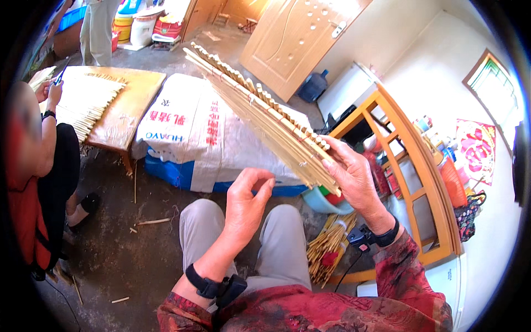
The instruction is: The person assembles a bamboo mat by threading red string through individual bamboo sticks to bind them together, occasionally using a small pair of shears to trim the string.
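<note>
My right hand (pixel 351 174) grips the near end of a long folded mat of pale bamboo sticks (pixel 254 113), bound with thin red and white ties and held slanting up and away. My left hand (pixel 249 196) is just below it, apart from the sticks, its fingers curled and thumb near the index finger; whatever they hold, if anything, is too small to make out. Behind the mat lies a covered stack of white woven sacking (pixel 177 122) over blue material.
At left, a seated co-worker (pixel 47 155) holds scissors (pixel 60 77) over a stick mat on a wooden table (pixel 144 91). Another person (pixel 97 33) stands behind. A wooden frame cabinet (pixel 415 193), a stick bundle (pixel 326 249) and a blue basin (pixel 318 203) are at my right.
</note>
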The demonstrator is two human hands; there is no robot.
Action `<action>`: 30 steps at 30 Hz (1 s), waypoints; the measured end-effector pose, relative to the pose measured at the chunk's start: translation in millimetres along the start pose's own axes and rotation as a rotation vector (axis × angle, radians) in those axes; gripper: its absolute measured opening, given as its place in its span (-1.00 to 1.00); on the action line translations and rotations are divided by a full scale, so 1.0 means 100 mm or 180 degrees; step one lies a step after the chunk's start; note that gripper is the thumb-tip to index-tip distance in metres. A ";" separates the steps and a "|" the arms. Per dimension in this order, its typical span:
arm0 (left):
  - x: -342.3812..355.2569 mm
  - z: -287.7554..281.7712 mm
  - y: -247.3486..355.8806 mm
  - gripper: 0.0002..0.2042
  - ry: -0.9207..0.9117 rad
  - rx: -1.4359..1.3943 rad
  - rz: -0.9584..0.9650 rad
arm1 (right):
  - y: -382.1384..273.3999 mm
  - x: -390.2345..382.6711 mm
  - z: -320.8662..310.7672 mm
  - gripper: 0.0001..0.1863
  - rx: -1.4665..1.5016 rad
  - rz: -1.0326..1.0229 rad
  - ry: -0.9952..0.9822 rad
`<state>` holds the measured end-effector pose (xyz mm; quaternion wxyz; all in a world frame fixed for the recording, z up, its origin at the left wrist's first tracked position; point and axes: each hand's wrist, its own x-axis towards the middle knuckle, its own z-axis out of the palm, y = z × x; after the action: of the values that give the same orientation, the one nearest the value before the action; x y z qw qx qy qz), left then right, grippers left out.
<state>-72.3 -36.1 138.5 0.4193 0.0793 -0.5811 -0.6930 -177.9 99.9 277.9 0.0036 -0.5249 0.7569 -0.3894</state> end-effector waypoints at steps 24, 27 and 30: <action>0.74 0.10 0.21 -0.84 0.0546 0.0691 0.1732 | -0.28 0.18 0.35 -0.57 0.0155 0.0047 -0.0112; 0.81 0.01 0.20 -0.84 0.0281 0.0676 0.1785 | -0.30 0.16 0.37 -0.59 0.0047 -0.0001 -0.0057; 0.81 -0.09 0.22 -0.85 0.0049 0.0740 0.1803 | -0.25 0.16 0.37 -0.59 -0.0017 -0.0127 -0.0043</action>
<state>-107.8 -96.7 185.6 0.5884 -0.0331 -0.6523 -0.4767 -149.7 61.5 273.5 -0.0004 -0.5425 0.7473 -0.3838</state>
